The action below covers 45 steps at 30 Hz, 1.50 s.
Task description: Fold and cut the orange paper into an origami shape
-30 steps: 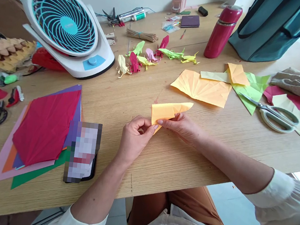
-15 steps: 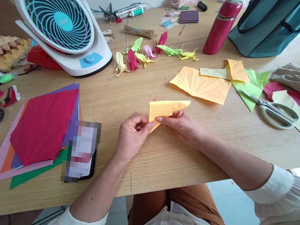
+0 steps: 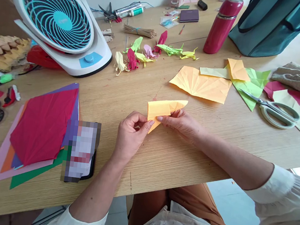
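A folded piece of orange paper (image 3: 163, 108) sits just above the wooden table (image 3: 161, 157), held between both hands. My left hand (image 3: 130, 135) pinches its lower left corner with thumb and fingers closed. My right hand (image 3: 183, 124) grips the paper's right side, fingers curled over it. A larger creased orange sheet (image 3: 201, 84) lies flat beyond the hands.
A white and teal fan (image 3: 57, 21) stands at the back left. Stacked coloured sheets (image 3: 41, 128) and a phone (image 3: 80, 153) lie to the left. Small folded paper figures (image 3: 148, 54), a red bottle (image 3: 222, 24), a teal bag (image 3: 272, 25) and scissors (image 3: 275, 113) lie behind and to the right.
The view has shifted slightly. Both hands keep their grip on the folded orange paper, working its lower left corner with little movement.
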Each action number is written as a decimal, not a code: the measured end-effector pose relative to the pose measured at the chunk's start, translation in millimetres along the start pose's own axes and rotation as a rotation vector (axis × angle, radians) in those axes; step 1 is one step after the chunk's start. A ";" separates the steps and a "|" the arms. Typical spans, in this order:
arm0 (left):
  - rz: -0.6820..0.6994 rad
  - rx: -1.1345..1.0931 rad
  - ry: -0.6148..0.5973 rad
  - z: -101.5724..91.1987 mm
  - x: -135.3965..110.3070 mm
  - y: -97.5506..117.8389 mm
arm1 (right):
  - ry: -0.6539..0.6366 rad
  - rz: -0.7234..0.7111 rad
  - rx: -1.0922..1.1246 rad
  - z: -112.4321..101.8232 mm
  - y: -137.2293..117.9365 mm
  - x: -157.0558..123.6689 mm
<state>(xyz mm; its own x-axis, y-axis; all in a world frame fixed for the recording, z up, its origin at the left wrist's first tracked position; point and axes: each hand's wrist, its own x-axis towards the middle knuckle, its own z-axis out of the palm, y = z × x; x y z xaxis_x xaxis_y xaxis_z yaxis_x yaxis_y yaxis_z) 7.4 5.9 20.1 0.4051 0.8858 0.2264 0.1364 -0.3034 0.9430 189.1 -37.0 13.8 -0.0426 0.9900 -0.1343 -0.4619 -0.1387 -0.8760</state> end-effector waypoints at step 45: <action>-0.117 -0.176 0.048 7.2 -4.0 9.8 | 0.031 -0.026 -0.015 3.0 -1.9 -0.2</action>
<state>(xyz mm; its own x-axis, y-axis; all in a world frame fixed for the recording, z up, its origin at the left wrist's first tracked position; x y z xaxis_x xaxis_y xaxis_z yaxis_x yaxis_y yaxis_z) 13.6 -3.2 26.6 0.3514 0.9284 0.1208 0.0179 -0.1356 0.9906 187.3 -36.8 17.0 -0.0035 0.9921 -0.1254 -0.4492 -0.1136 -0.8862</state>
